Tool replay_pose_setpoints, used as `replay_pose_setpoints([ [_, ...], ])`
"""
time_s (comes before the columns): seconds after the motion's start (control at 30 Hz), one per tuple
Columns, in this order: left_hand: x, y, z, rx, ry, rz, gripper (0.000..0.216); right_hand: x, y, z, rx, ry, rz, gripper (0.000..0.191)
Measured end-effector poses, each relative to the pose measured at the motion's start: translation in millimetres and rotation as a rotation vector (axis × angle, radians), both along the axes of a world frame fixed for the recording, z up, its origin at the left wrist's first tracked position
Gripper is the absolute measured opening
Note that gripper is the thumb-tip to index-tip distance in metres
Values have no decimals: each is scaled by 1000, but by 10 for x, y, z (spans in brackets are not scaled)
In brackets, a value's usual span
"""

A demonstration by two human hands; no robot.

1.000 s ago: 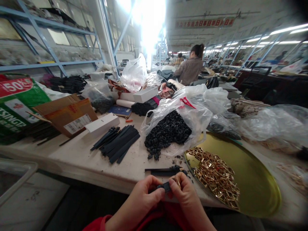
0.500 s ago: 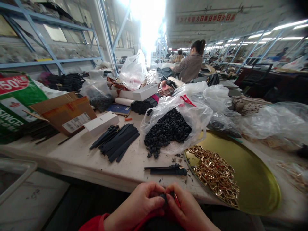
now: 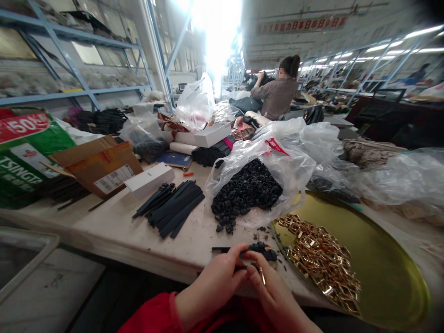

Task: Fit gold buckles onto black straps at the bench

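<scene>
My left hand [image 3: 213, 283] and right hand [image 3: 274, 296] pinch 1 strap [image 3: 243, 267] and buckle [image 3: 261, 276]; spare straps [image 3: 173, 208], loops [image 3: 248, 189], gold buckles [image 3: 322, 263] lie unused

Factory floor, worktable [image 3: 114, 226], buckle tray [image 3: 381, 259]

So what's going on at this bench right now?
A person in a red sleeve pinches a small black strap piece between the left hand and right hand, a gold metal buckle showing beside it. On the pale worktable lie a round gold tray heaped with gold buckles, black rings in a clear plastic bag, and a stack of flat black straps. Another person sits farther back.
</scene>
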State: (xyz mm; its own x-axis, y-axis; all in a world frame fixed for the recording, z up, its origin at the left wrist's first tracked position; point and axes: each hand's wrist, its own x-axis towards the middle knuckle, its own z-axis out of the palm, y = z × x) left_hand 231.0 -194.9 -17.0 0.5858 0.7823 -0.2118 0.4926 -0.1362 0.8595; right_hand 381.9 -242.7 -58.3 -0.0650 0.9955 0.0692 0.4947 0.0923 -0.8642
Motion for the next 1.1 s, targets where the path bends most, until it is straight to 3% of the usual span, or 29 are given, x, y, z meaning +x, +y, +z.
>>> replay_pose_setpoints([
  [0.1,10,243,-117,332,131,80,41,135,299,-38,202,-379,-122,27],
  [0.2,-229,603,-162,615,415,189,24,174,513,-143,357,-659,-75,26],
  [0.37,-797,1118,-218,658,710,402,18,77,588,-313,373,-852,-21,23],
  [0.53,-938,1144,-255,693,783,420,13,117,556,-322,402,-799,-49,38],
  [0.63,-890,940,-44,745,741,429,16,144,491,-192,414,-639,-73,46],
  [0.7,-808,713,164,809,644,387,17,104,417,-47,319,-397,-113,42],
  [0.73,-750,577,259,854,563,329,16,67,373,35,215,-231,-116,44],
  [0.83,-537,149,398,1076,44,-26,18,-68,245,256,-218,339,-20,56],
  [0.9,-417,-76,331,1077,-163,-185,14,-125,186,345,-422,657,26,48],
  [0.97,-350,-205,179,994,-247,-234,11,-141,156,373,-494,832,-8,40],
  [1.03,-321,-241,24,812,-292,-143,16,-141,146,358,-499,869,-66,39],
  [1.1,-294,-211,-68,482,-346,76,21,-161,144,324,-474,828,-101,38],
])
